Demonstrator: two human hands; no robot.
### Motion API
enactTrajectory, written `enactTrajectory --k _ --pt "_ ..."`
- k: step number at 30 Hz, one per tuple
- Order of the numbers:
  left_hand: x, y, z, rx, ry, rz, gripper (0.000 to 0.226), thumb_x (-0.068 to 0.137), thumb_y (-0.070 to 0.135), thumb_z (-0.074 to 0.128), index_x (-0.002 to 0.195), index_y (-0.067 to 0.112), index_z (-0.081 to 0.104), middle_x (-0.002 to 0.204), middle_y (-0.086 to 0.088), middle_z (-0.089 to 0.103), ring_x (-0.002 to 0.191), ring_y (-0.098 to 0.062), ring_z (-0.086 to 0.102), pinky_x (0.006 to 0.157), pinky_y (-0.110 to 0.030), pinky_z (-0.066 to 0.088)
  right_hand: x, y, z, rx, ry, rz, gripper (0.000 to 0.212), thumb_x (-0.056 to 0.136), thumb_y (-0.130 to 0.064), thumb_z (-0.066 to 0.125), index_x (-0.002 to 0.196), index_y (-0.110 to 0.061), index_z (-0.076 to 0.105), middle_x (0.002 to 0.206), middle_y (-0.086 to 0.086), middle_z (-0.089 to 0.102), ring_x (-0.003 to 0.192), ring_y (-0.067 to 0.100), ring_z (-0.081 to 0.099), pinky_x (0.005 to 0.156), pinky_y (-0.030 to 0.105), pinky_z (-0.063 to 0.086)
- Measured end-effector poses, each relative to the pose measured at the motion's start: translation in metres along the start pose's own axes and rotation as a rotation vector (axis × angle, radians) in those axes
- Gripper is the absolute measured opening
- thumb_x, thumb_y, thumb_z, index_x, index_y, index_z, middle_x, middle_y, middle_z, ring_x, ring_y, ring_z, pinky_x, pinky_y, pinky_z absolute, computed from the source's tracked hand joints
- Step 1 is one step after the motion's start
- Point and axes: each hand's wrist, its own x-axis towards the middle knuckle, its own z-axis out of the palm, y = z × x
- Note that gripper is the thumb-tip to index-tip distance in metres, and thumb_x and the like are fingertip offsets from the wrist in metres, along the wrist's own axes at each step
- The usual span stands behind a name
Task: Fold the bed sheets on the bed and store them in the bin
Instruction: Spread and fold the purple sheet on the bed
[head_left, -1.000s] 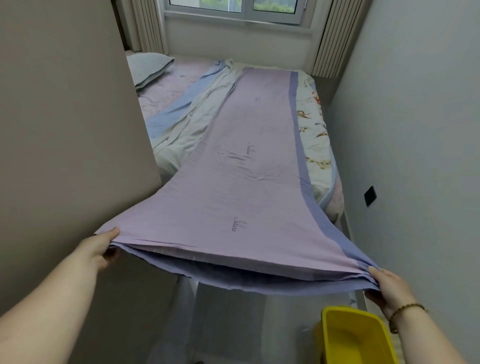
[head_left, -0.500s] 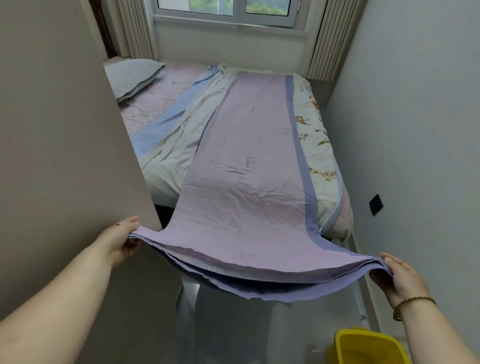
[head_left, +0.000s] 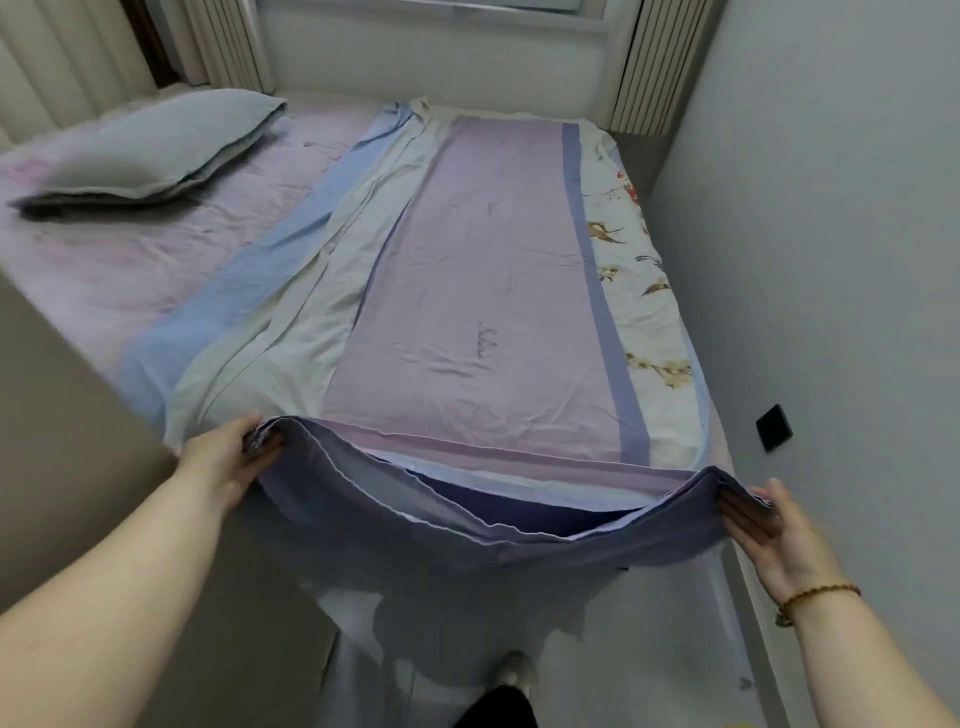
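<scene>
The lilac sheet (head_left: 467, 322) was laid lengthwise along the right half of the bed (head_left: 104, 270), folded into a long band with a darker violet stripe down its right edge. Its near end was held off the foot of the mattress and sagged in several layers between the two hands.

The near left corner was gripped by the left hand (head_left: 221, 460), with the thumb laid on top of the bunched layers and the fingers (head_left: 262, 452) curled beneath them. The near right corner was pinched by the right hand (head_left: 776, 540), whose fingers (head_left: 748, 519) were stretched almost straight under the stacked edges while the thumb was pressed on top. A beaded bracelet (head_left: 815, 597) was worn on that wrist.

A floral sheet (head_left: 639, 291) was exposed just beside the band on its right, and a grey pillow (head_left: 156, 145) was seen at the far left.
</scene>
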Motion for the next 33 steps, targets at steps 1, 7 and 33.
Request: enactTrajectory --k 1,7,33 --pt "0.011 0.001 0.009 0.002 0.01 -0.002 0.024 0.096 0.01 0.046 0.073 0.008 0.05 0.036 0.005 0.058 0.036 -0.002 0.058 0.04 -0.016 0.05 0.012 -0.001 0.01 -0.013 -0.011 -0.005 0.024 0.084 -0.034 0.056 0.076 -0.012 0.05 0.048 -0.004 0.065 0.049 0.003 0.065 0.045 0.016 0.052" --pt "0.11 0.006 0.087 0.013 0.051 -0.038 0.027 0.095 0.008 0.044 0.069 0.007 0.049 0.034 0.004 0.055 0.033 -0.003 0.057 0.042 -0.014 0.05 0.134 -0.008 0.086 -0.105 -0.029 0.04 0.025 0.098 -0.02 0.039 0.078 -0.011 0.049 0.049 -0.001 0.067 0.048 0.005 0.065 0.048 0.014 0.053" --pt "0.346 -0.069 0.165 1.601 -0.329 0.916 0.043 0.066 0.044 0.055 0.077 0.007 0.074 0.071 -0.014 0.068 0.073 -0.038 0.065 0.075 -0.044 0.043 0.334 0.071 0.211 -1.85 0.046 -0.234 0.039 0.089 -0.029 0.055 0.126 -0.018 0.055 0.133 0.016 0.049 0.123 0.037 0.038 0.1 0.039 0.031"
